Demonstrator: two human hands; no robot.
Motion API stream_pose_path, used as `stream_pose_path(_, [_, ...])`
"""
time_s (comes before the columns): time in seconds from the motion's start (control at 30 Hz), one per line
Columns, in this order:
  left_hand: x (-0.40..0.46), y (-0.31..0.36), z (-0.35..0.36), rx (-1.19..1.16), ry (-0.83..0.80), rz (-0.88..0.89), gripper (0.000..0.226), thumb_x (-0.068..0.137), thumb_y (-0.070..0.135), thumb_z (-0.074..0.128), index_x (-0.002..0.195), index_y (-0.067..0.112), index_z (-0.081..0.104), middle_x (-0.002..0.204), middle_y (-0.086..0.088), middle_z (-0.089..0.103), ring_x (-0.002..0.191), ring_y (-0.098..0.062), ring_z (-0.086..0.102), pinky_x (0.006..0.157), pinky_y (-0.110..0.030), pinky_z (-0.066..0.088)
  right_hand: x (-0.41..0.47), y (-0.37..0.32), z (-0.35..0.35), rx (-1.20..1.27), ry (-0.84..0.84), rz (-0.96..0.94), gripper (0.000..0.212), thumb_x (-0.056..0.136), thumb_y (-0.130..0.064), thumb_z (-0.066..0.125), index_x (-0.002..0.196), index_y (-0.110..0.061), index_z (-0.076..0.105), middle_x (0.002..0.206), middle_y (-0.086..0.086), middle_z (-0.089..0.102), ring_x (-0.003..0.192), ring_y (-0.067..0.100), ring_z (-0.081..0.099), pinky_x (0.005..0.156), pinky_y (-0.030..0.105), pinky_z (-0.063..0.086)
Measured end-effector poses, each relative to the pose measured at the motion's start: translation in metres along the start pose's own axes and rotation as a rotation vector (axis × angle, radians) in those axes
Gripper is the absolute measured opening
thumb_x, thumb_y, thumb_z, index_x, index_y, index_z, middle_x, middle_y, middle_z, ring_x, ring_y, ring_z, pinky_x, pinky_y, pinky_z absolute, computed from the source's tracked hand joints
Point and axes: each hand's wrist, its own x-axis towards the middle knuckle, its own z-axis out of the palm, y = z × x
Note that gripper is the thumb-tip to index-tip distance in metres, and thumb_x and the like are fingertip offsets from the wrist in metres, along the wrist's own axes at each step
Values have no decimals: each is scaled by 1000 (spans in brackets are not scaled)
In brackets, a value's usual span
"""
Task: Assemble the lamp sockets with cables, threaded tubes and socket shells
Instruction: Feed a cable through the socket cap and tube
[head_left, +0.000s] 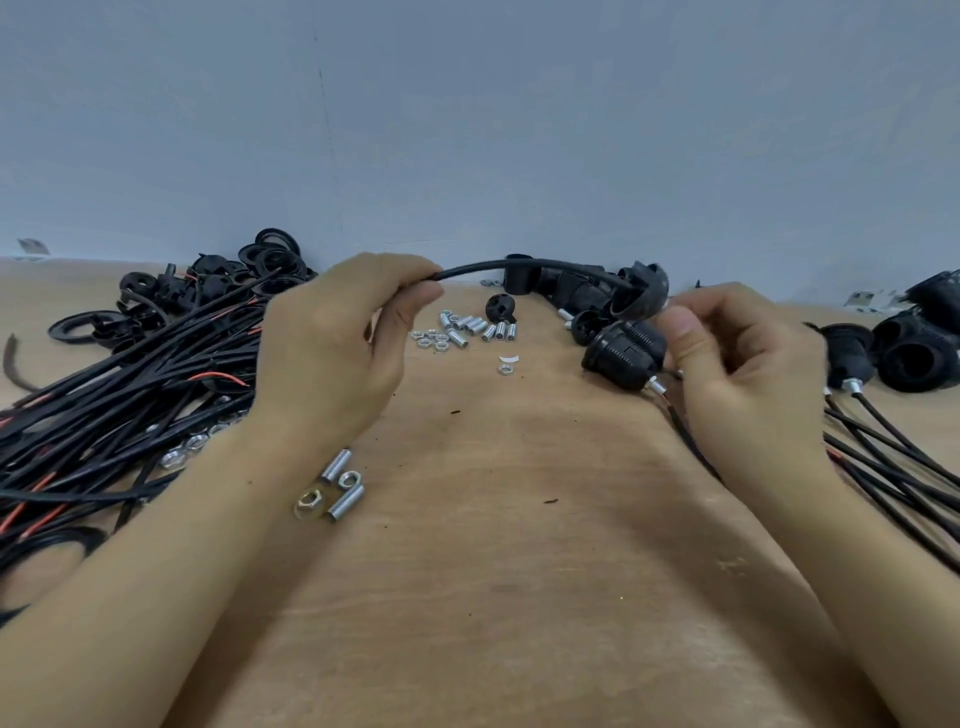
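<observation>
Nearest me on the worktop (493, 597) lie a few loose threaded tubes (336, 465) and a nut (309, 503), just beside my left forearm. My left hand (332, 353) is closed around a black cable (488, 266), pinching it near the end, and the cable arcs over to a socket shell cap (640, 291) that my right hand (737, 364) holds in curled fingers; I judge I'm threading this one. A socket (626, 356) with its tube fitted lies touching that hand. Finished sockets (852, 356) pile toward the right edge, while many bare cables (130, 374) wait at the left, so plenty is left. More tubes and nuts (462, 330) lie near the far edge, with shell parts (249, 270) at the far left. I see no containers; everything lies loose.
</observation>
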Motion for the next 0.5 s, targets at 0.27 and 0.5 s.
stream_pose_path(0.27, [-7,13,11,-130,-288,150,16,95,16,63,98,6,75,76,15,52,65,-14,50,61,-33,45,-4,1,0,-89,-260,-61,13,95,-11,54,95,-24,54,75,-16,57,66,10,56,64,24,44])
stream_pose_path(0.5, [-10,16,13,-229,-270,137,16,95,17,64,102,9,76,77,13,62,66,-9,53,65,-20,39,-6,-14,5,-292,-250,-474,35,94,-43,60,110,-13,72,76,-1,58,63,12,48,58,23,40])
